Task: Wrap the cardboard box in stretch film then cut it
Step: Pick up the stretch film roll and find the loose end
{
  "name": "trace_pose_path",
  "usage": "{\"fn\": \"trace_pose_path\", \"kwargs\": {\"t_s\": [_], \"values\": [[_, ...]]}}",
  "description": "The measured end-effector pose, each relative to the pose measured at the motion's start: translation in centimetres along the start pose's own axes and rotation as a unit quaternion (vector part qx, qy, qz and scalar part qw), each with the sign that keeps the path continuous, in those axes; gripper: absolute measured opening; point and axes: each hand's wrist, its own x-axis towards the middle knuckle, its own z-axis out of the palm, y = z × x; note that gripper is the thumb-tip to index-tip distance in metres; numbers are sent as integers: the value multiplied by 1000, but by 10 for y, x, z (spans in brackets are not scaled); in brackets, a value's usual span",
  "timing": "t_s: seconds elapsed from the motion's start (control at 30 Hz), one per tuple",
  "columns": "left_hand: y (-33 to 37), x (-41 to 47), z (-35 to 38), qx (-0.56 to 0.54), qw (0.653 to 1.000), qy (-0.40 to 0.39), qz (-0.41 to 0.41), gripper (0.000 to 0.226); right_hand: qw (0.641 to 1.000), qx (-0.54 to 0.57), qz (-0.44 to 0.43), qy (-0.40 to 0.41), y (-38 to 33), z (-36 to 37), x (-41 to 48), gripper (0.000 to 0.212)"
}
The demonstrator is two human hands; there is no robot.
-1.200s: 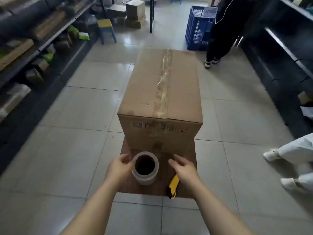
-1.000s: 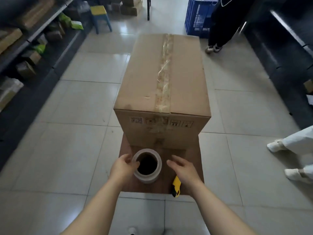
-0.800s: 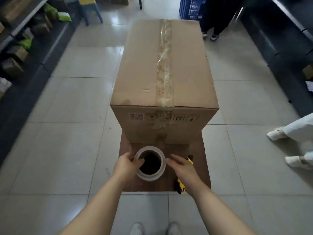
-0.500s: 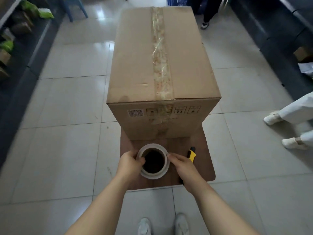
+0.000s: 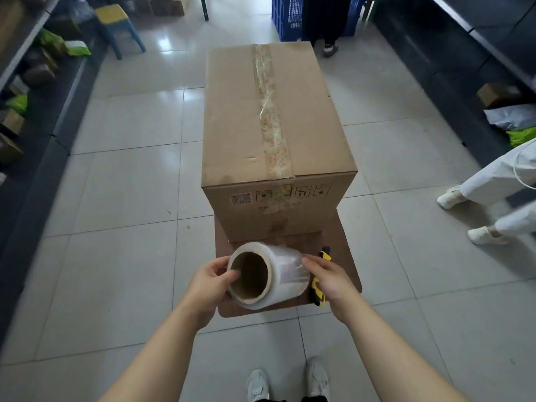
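- A head-worn camera looks down at a tall cardboard box point(image 5: 272, 117) standing on a low wooden bench point(image 5: 345, 256) on a tiled floor point(image 5: 121, 198). The box is sealed with clear tape point(image 5: 271, 111) along its top, and no film is on it yet.
- Nearer the viewer, both hands hold a stretch film roll point(image 5: 285, 274) on its side. Its brown cardboard core opens toward the camera and slightly left.
- The left grip point(image 5: 210, 281) is clenched on the roll's near end, with a finger hooked inside the core. This probably lets the roll turn while film pays out.
- The right grip point(image 5: 330, 278) grasps the far end, its fingertips point(image 5: 304, 260) lying on the glossy film. They may be feeling for the loose edge, though no free edge is visible.
- The roll sits in front of the box's near face and does not touch it. It seems to hang just above the bench, close to where wrapping would start.
- A yellow utility knife point(image 5: 325, 254) lies on the bench, partly hidden under the right grip. It is within reach, likely for the final cut.
- The person's pale shoes point(image 5: 258, 384) stand just behind the bench.
- Wrapping has not begun. The likely next step is freeing the film's edge and sticking it to the box.
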Motion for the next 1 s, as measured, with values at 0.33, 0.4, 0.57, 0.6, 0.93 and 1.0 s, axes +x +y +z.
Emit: {"fn": "trace_pose_path", "kwargs": {"t_s": [0.33, 0.4, 0.57, 0.6, 0.93, 1.0], "values": [[50, -53, -12, -23, 994, -79, 72, 19, 993, 117, 6, -25, -52, -5, -40, 38], [60, -61, -11, -17, 994, -79, 77, 20, 989, 146, 19, -31, -63, -6, -49, 38], [82, -81, -6, 2, 995, -21, 96, 24, 985, 170, -5, -24, -86, -5, -76, 41], [84, -82, -6, 16, 995, 7, 99, 20, 985, 169, -15, -20, -90, -4, -80, 41], [107, -111, 16, -59, 997, -13, 47, 46, 983, 133, -118, 38, -106, -11, -115, 74], [108, -114, 16, -51, 996, -18, 66, 44, 983, 128, -123, 39, -108, -14, -120, 71]]}}
